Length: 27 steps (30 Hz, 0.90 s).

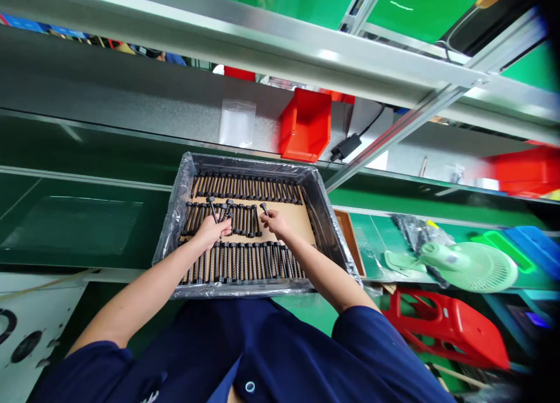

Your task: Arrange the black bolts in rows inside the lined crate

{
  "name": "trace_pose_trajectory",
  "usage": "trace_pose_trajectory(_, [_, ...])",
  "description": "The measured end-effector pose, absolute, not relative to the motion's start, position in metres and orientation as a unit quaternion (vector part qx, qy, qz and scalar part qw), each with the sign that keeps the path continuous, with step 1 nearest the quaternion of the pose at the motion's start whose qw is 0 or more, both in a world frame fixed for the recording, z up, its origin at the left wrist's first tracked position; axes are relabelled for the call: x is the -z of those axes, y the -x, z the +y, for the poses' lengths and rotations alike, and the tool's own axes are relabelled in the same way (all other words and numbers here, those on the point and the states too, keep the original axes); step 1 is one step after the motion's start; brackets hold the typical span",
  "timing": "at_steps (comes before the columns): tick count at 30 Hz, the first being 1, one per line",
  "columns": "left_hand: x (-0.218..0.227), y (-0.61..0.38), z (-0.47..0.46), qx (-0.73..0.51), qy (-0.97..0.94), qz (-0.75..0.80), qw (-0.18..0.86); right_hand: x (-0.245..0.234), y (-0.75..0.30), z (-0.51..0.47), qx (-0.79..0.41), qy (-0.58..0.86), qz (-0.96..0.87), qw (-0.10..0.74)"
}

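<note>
Over the grey film-lined tray [324,234], left hand [210,232] grips unevenly fanned black headed rods [211,204], risking slippage; right hand [275,223] pinches one.

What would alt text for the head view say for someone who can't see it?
A person's left hand holds several black bolt-like parts and the right hand holds one, over a plastic-lined tray where more lie in three rows, the middle one shorter. Beyond the tray is an open red bin; a pale green fan is to the right.
</note>
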<state>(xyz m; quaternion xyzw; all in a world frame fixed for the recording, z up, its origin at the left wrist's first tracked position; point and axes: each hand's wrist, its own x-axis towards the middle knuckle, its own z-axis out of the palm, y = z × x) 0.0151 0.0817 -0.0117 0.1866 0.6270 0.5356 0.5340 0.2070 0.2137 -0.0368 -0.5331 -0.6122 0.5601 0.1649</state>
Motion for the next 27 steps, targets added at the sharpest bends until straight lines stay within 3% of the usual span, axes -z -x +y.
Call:
trace_pose_trajectory(5, [-0.009, -0.04, 0.095, -0.537, -0.168, 0.605, 0.564, 0.006, -0.2, 0.198, -0.752, 0.383, -0.507, 0.176])
trace_pose_trajectory(9, [-0.015, -0.075, 0.108, -0.559, -0.184, 0.587, 0.556, -0.006, -0.201, 0.195, -0.794, 0.363, -0.44, 0.211])
trace_pose_trajectory(12, [-0.012, -0.097, 0.116, -0.57, -0.186, 0.598, 0.532, -0.008, -0.211, 0.197, -0.81, 0.379, -0.41, 0.178])
trace_pose_trajectory(24, [-0.013, -0.108, 0.143, -0.55, -0.212, 0.651, 0.478, 0.026, -0.229, 0.254, -0.71, 0.473, -0.463, 0.24])
trace_pose_trajectory(27, [-0.019, -0.088, 0.144, -0.606, -0.168, 0.652, 0.424, 0.047, -0.224, 0.269, -0.647, 0.529, -0.513, 0.196])
